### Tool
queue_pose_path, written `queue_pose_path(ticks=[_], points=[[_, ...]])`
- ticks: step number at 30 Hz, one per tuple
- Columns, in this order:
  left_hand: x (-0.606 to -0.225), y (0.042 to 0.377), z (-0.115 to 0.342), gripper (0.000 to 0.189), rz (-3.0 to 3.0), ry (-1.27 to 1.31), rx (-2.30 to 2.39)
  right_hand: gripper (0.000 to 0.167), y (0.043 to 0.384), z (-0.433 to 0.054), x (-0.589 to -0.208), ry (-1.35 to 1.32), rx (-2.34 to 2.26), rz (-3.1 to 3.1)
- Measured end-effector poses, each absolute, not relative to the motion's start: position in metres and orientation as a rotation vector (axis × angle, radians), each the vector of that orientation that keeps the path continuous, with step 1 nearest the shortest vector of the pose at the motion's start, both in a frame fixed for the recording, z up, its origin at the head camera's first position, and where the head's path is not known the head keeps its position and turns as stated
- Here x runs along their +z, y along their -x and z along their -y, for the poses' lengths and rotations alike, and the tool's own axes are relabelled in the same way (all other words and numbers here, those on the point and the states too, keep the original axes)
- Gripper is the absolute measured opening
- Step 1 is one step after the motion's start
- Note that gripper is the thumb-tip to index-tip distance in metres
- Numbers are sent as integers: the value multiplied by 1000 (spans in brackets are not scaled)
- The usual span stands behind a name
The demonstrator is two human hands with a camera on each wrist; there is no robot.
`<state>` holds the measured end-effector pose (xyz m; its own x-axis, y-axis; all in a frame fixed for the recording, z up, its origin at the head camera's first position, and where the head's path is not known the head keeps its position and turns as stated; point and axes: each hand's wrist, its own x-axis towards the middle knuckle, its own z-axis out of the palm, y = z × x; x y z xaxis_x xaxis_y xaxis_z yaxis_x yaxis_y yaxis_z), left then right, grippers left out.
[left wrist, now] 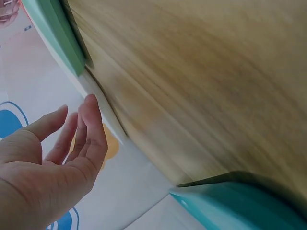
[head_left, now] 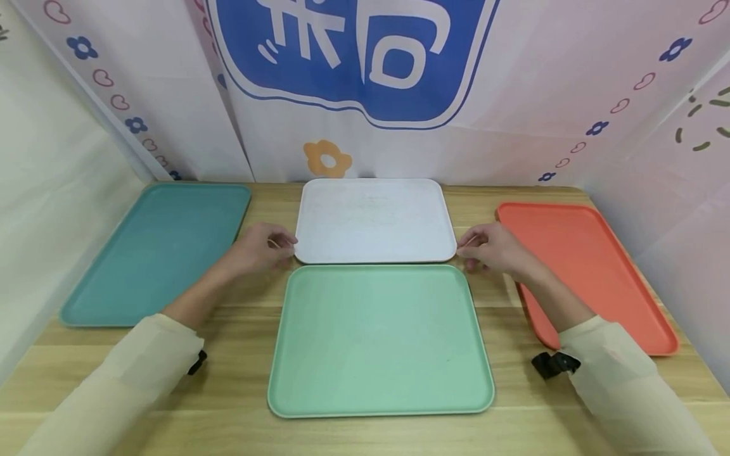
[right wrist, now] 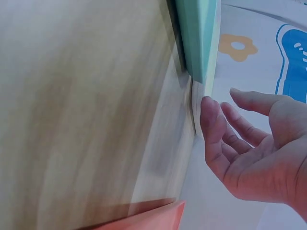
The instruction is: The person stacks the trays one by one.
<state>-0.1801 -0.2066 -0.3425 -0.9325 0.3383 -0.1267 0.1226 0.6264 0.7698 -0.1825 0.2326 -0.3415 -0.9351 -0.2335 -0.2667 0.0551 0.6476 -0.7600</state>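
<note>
Touches white, rectangular, plastic-looking tray (head_left: pixel 373 221) at both ends
Extends left hand (head_left: pixel 261 247) and right hand (head_left: pixel 493 246), loose-fingered, ungripping — likely for balance.

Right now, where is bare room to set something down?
Bare tabletop flanks the green tray, out to the teal tray and red tray, and borders the green tray's near edge. Crowded is its far edge, almost against the white tray, with left hand and right hand at the white tray's near corners.
</note>
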Motion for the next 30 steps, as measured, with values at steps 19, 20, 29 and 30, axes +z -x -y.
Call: queue_pose_path(ticks=[19, 20, 29, 30], points=[[-346, 211, 203, 46, -2457, 132, 1537, 40, 210, -228, -343, -106, -1517, -2462], [-346, 212, 203, 47, -2439, 156, 1548, 41, 212, -228, -344, -118, -1523, -2455], [-347, 223, 197, 54, -2324, 338, 1597, 38, 227, -232, -352, -206, -1561, -2392], [-347, 224, 197, 56, -2316, 349, 1599, 37, 228, -232, -352, -219, -1572, -2384]])
